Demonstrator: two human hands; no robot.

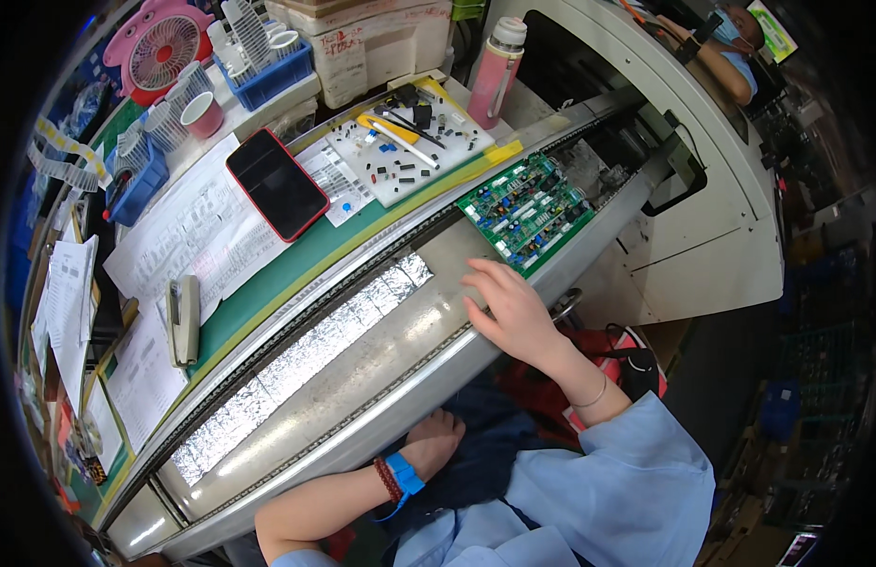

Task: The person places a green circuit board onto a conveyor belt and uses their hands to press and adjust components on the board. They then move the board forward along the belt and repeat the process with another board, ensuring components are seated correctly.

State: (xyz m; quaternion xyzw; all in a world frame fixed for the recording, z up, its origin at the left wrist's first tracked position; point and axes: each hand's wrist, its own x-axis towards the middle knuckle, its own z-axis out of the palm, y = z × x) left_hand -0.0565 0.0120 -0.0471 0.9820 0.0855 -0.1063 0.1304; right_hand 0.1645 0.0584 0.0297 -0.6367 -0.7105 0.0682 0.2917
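On the metal conveyor (400, 335), a green circuit board (528, 213) packed with small components lies toward its far right end. My right hand (509, 307) hovers at or rests on the near rail just below the board, apart from it, fingers loosely spread and holding nothing. Close to my body, in front of the near rail, my left hand (435, 442) is curled closed against my dark clothing. Nothing shows in it, though its fingertips are hidden. A blue wrist strap (405, 474) and a dark beaded bracelet circle the left wrist.
Beyond the conveyor lie a white foam block (410, 151) with loose components and a pen, a phone (278, 184), papers (188, 227) and a stapler (183, 321). A pink bottle (498, 76) stands behind. Machine housing (684, 255) rises at right; another person (731, 57) is beyond.
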